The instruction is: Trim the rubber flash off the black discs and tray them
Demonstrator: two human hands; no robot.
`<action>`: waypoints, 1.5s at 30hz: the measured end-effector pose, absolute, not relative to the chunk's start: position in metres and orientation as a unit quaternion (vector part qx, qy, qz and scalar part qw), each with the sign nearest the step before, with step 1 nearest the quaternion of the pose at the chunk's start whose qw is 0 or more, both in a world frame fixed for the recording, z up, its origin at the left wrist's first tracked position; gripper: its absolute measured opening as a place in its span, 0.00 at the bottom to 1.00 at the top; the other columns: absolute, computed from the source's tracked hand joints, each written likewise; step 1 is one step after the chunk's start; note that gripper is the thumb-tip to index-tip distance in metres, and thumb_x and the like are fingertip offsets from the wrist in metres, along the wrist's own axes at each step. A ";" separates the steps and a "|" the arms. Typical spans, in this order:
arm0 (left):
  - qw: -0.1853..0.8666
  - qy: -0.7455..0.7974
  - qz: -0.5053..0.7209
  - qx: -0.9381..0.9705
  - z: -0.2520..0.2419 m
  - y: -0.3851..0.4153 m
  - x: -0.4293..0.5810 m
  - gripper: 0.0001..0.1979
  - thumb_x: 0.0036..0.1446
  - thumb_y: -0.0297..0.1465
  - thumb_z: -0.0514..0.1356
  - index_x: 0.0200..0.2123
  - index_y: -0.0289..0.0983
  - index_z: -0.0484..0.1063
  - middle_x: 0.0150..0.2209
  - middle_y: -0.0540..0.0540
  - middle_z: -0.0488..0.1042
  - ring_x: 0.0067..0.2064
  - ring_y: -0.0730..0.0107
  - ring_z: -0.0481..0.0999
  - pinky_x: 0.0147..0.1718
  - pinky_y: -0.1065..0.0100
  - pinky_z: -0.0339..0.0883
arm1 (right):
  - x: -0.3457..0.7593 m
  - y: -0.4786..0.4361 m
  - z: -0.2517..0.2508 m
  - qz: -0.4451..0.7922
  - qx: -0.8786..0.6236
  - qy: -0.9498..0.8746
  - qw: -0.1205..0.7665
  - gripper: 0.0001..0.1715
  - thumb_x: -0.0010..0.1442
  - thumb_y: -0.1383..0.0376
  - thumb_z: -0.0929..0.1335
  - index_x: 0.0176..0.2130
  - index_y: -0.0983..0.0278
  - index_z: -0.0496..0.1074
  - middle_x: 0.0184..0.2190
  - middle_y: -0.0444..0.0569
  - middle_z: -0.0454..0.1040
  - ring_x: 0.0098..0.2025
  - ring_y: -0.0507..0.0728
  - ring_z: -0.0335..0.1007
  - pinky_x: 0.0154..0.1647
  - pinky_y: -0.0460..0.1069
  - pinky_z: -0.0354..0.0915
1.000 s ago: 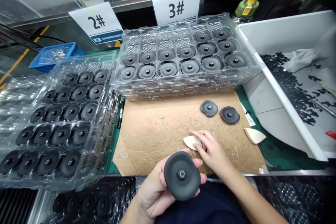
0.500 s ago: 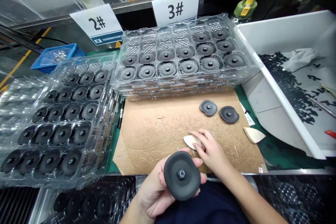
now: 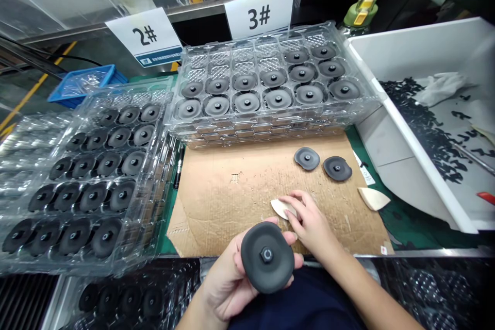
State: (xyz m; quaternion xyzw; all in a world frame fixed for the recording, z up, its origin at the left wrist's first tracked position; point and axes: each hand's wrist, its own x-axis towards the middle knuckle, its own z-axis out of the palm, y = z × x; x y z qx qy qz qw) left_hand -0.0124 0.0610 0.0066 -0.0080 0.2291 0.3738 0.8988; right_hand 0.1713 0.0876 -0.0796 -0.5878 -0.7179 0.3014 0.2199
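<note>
My left hand (image 3: pixel 228 283) is closed around the edge of a black rounded-square disc (image 3: pixel 253 270) with a raised hub in its middle, held tilted toward me at the front edge of the cardboard. Just beyond it, my right hand (image 3: pixel 315 224) pinches a cream-coloured pointed piece (image 3: pixel 278 208) against or just above the cardboard (image 3: pixel 216 191); whether it touches is hard to see. Two similar discs lie farther back on the cardboard, one whole (image 3: pixel 307 159) and one with a notched edge (image 3: pixel 337 168). A second cream-coloured pointed piece (image 3: pixel 374 199) rests at the right edge.
Stacked clear plastic trays holding black discs stand at the back (image 3: pixel 270 113) and at the left (image 3: pixel 127 206). On the right is a white bin (image 3: pixel 410 129) with small black scraps. A green-lidded bottle (image 3: pixel 359 13) stands behind. Signs "2#" (image 3: pixel 145 36) and "3#" (image 3: pixel 259 13) hang above.
</note>
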 end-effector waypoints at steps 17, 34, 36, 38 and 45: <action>0.900 0.221 0.376 -0.001 0.009 0.061 -0.010 0.28 0.39 0.35 0.68 0.47 0.37 0.69 0.45 0.41 0.74 0.45 0.53 0.75 0.39 0.65 0.72 | 0.172 0.088 -0.080 0.302 -0.588 -0.720 0.211 0.18 0.59 0.68 0.59 0.48 0.59 0.66 0.48 0.52 0.61 0.48 0.59 0.65 0.47 0.56 0.66; 0.910 0.162 0.381 0.025 0.004 0.059 -0.012 0.26 0.43 0.34 0.66 0.48 0.40 0.69 0.49 0.43 0.73 0.48 0.55 0.73 0.42 0.65 0.71 | 0.171 0.088 -0.082 0.305 -0.589 -0.718 0.209 0.18 0.59 0.68 0.59 0.49 0.59 0.65 0.49 0.51 0.61 0.48 0.59 0.65 0.48 0.55 0.65; 0.909 0.159 0.385 0.030 0.003 0.059 -0.012 0.25 0.44 0.34 0.66 0.49 0.40 0.68 0.49 0.43 0.73 0.48 0.55 0.73 0.42 0.65 0.71 | 0.170 0.088 -0.082 0.305 -0.590 -0.718 0.209 0.18 0.59 0.68 0.59 0.49 0.59 0.65 0.49 0.51 0.61 0.48 0.59 0.65 0.48 0.55 0.65; 0.908 0.159 0.387 0.035 0.002 0.059 -0.012 0.25 0.45 0.32 0.65 0.49 0.40 0.68 0.49 0.43 0.73 0.48 0.55 0.73 0.42 0.65 0.71 | 0.170 0.088 -0.081 0.305 -0.590 -0.718 0.209 0.18 0.59 0.68 0.59 0.49 0.59 0.65 0.49 0.51 0.61 0.48 0.59 0.65 0.48 0.55 0.64; 0.908 0.154 0.388 0.037 0.001 0.058 -0.012 0.25 0.45 0.33 0.65 0.49 0.42 0.68 0.50 0.43 0.72 0.49 0.55 0.72 0.42 0.65 0.71 | 0.171 0.088 -0.082 0.306 -0.590 -0.717 0.209 0.18 0.59 0.68 0.59 0.49 0.58 0.66 0.49 0.51 0.61 0.48 0.59 0.65 0.48 0.55 0.65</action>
